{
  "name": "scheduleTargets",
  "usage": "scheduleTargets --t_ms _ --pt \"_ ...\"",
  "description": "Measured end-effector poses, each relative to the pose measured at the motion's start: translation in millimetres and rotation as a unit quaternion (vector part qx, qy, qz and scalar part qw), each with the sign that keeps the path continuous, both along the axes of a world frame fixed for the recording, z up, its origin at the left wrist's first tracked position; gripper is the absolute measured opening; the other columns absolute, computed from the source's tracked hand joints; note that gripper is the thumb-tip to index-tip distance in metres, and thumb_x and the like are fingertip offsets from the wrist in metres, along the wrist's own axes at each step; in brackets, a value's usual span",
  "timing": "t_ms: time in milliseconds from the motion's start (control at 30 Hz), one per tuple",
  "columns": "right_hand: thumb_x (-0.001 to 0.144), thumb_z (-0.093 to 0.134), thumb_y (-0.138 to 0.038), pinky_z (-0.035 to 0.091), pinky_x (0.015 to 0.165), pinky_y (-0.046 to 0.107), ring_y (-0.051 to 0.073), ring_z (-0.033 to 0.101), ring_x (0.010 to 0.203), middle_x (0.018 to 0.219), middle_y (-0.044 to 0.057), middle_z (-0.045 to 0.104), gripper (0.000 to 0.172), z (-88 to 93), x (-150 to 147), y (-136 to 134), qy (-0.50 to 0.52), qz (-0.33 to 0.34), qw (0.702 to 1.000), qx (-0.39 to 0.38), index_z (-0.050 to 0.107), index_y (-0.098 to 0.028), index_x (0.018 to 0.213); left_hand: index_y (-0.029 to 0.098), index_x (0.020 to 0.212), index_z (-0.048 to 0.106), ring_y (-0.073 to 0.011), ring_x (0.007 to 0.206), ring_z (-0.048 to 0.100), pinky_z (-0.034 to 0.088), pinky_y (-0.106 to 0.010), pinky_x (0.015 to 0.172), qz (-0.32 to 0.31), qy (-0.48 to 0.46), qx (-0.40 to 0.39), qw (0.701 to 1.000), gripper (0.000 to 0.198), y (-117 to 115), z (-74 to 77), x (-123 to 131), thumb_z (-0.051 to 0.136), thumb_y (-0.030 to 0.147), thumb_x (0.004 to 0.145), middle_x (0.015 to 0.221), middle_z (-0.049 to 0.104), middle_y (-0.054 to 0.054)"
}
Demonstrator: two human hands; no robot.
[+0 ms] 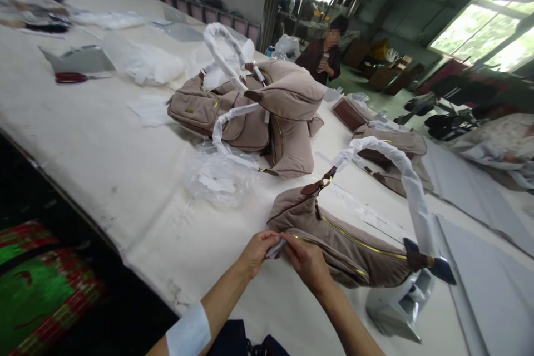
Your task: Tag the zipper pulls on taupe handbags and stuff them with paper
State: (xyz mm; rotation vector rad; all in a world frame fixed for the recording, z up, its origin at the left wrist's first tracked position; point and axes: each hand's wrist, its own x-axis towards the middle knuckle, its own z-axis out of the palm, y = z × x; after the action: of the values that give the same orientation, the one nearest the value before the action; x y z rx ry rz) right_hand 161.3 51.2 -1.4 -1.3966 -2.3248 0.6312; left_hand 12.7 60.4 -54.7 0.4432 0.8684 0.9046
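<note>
In front of me a taupe handbag point(367, 264) with yellow-toned zippers lies on the table, its strap point(411, 189) wrapped in white material and arched upward. My left hand point(255, 255) pinches a small, folded pale piece point(275, 248), like paper or thin film, at the bag's near left end. Closed fingers of my right hand point(307, 262) meet the same piece from the other side, right by the front zipper. Exactly what the piece is, I cannot make out. A grey plastic object point(396, 306) stands against the bag's near right side.
Several similar bags point(287, 89) are piled farther back, beside crumpled clear plastic point(221, 178). Red-handled scissors point(75, 78) lie at the far left. Another bag point(392, 142) and flat grey sheets point(484, 272) occupy the right. A person point(323, 58) is beyond the table.
</note>
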Motion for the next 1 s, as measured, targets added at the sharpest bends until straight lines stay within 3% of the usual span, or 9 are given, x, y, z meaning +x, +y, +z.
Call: scheduleTargets --t_ms 167,267,500,667,1000 --pt "0.088 0.042 -0.019 0.050 0.075 0.028 0.019 0.065 0.083 0.096 0.006 0.068 0.027 -1.4 -3 5 -0.026 -0.008 0.999 -0.024 0.058 -0.021 0.110 0.013 0.090 0.062 -0.0135 0.060 0.057 0.046 -0.030 0.063 0.019 -0.014 0.007 1.000 0.034 -11 5.2 -8 0.058 0.043 0.074 0.075 0.062 -0.004" --pt "0.088 0.042 -0.021 0.049 0.073 0.026 0.017 0.066 0.079 0.092 0.007 0.069 0.024 -3.9 -4 5 -0.027 -0.019 0.999 -0.015 0.060 -0.019 0.105 0.018 0.104 0.054 -0.0145 0.069 0.059 0.046 -0.029 0.070 0.052 0.020 0.064 0.996 0.040 -21 7.3 -8 0.066 0.032 0.068 0.086 0.063 -0.003" --pt "0.089 0.041 -0.018 0.043 0.058 0.022 0.016 0.064 0.065 0.076 0.005 0.068 0.024 -3.9 -10 3 -0.116 -0.010 0.992 0.048 0.059 -0.018 0.104 0.016 0.086 0.056 -0.0142 0.065 0.058 0.047 -0.027 0.068 0.104 0.113 0.061 0.986 0.017 -26 4.4 1 0.057 0.020 0.070 0.070 0.062 0.000" --pt "0.084 0.045 -0.013 0.032 0.050 0.022 0.015 0.061 0.058 0.064 0.001 0.063 0.016 4.1 -15 5 -0.200 0.010 0.979 0.043 0.059 -0.020 0.082 0.016 0.085 0.058 -0.0147 0.065 0.058 0.048 -0.028 0.067 0.094 0.116 0.054 0.987 0.015 -24 5.4 1 0.055 0.020 0.071 0.068 0.062 -0.001" --pt "0.086 0.042 -0.020 0.035 0.055 0.022 0.015 0.059 0.058 0.062 0.001 0.062 0.019 6.6 -26 11 -0.123 -0.064 0.990 -0.033 0.060 -0.020 0.081 0.019 0.076 0.061 -0.0153 0.067 0.059 0.044 -0.024 0.064 0.051 0.240 0.147 0.958 0.015 -16 3.9 -8 0.051 0.012 0.067 0.071 0.064 0.001"
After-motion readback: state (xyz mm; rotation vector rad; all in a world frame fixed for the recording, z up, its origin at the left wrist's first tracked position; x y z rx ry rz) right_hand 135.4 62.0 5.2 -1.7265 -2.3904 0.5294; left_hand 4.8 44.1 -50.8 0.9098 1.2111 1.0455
